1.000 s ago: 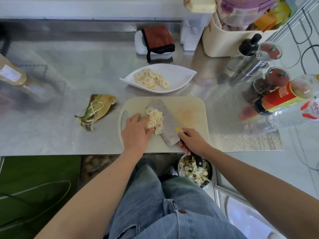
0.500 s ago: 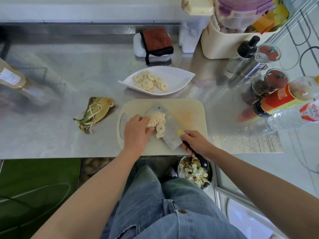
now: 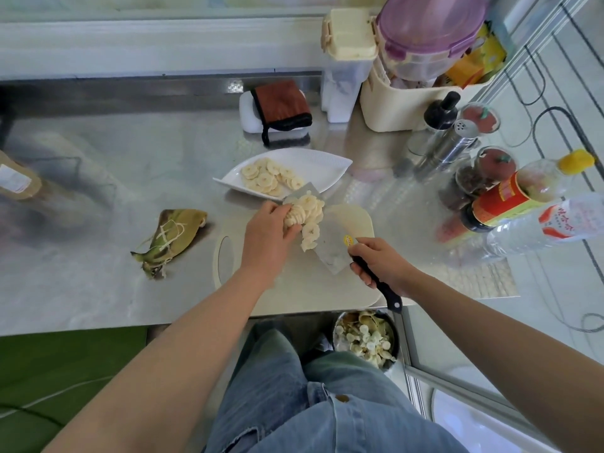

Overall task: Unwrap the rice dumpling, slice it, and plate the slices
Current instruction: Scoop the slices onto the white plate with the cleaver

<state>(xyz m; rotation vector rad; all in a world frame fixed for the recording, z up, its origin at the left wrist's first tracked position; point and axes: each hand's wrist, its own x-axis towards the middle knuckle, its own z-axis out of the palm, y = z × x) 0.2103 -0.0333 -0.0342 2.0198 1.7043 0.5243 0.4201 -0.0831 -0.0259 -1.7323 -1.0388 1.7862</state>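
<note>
Surface: shiny stainless-steel countertop (image 3: 98,178), with a cream plastic cutting board (image 3: 327,289) at its near edge.
Slices: pale round dumpling slices (image 3: 307,214) heaped on the steel cleaver (image 3: 327,253), whose tip is at the rim of the white leaf-shaped plate (image 3: 322,165).
Left hand (image 3: 266,238): fingers curled round the heap.
Right hand (image 3: 380,261): wrapped round the black handle.
Room: white tiled floor (image 3: 555,109).

Two hands, the left hand (image 3: 266,237) and the right hand (image 3: 382,263); one cleaver (image 3: 330,253); one cutting board (image 3: 310,289); one white plate (image 3: 327,165); two lots of slices, plated slices (image 3: 266,178) and slices on the blade (image 3: 309,212), too overlapped to count singly; one leaf bundle (image 3: 173,235) mid-left; one scrap bowl (image 3: 366,341) bottom centre.
</note>
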